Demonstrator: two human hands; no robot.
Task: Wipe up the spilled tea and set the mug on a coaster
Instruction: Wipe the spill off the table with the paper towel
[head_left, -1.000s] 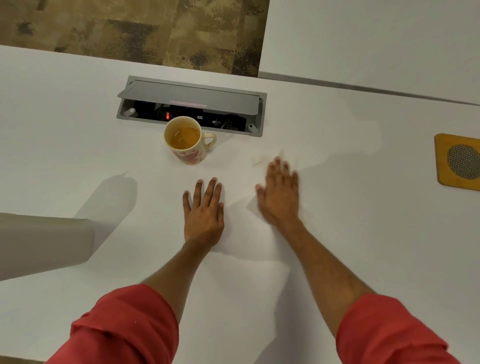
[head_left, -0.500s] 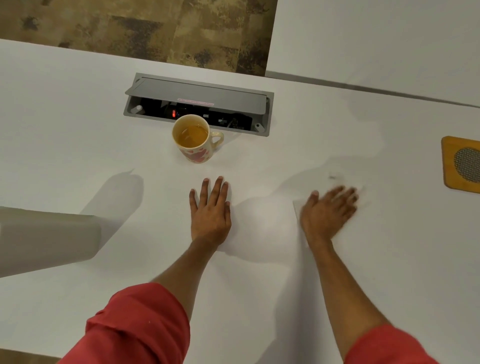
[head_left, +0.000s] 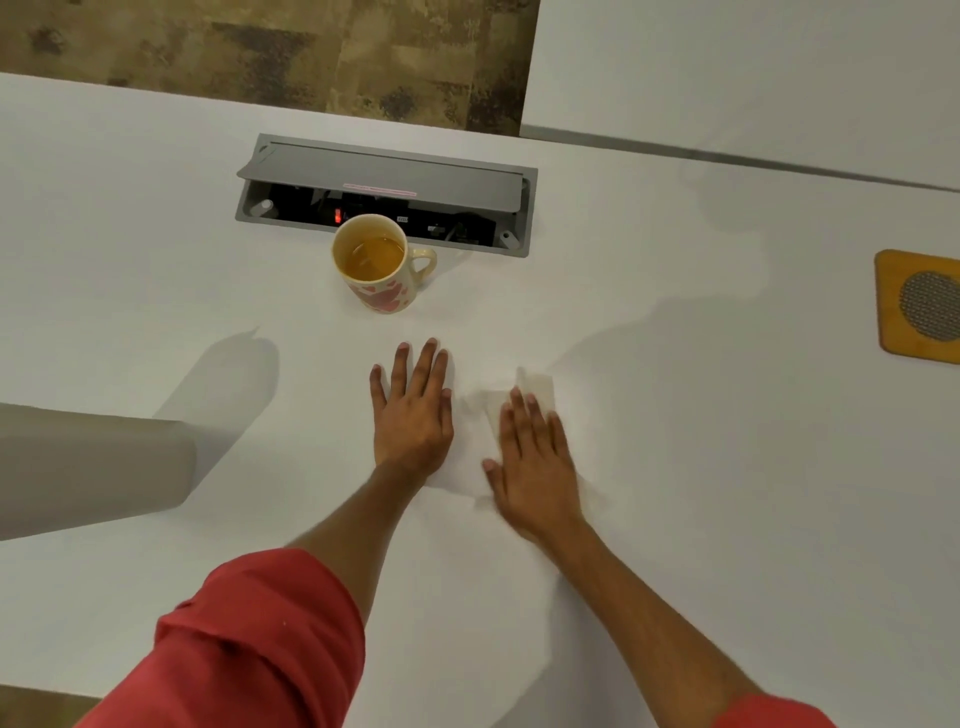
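Surface: the counter (head_left: 675, 467) is a smooth, matte white slab with a straight seam running across its far right portion. Patterned brown carpet (head_left: 311, 52) shows beyond its far edge.

Fixture: a rectangular grey metal power box (head_left: 384, 192) is recessed in the counter, lid raised, dark sockets and a small red light inside. A thin pink label strip runs along the lid; its writing is too small to read.

Mug (head_left: 376, 262): cream ceramic, round, upright, handle to the right, pink-red blotch pattern on the lower wall. It holds amber tea below the rim and stands on the bare counter just in front of the power box.

Coaster (head_left: 917, 304): square, honey-coloured wood with rounded corners and a grey mesh-like round centre, at the right edge of the view, well apart from the mug.

Tissue (head_left: 537, 387): thin, white, crumpled, partly translucent, lying flat under the right hand (head_left: 535, 462), whose fingers are extended and pressed down on it, not curled around it.

Left hand (head_left: 413, 410): flat on the counter just beside the tissue, fingers spread, holding nothing. Both forearms are bare, with rolled red sleeves (head_left: 260, 639).
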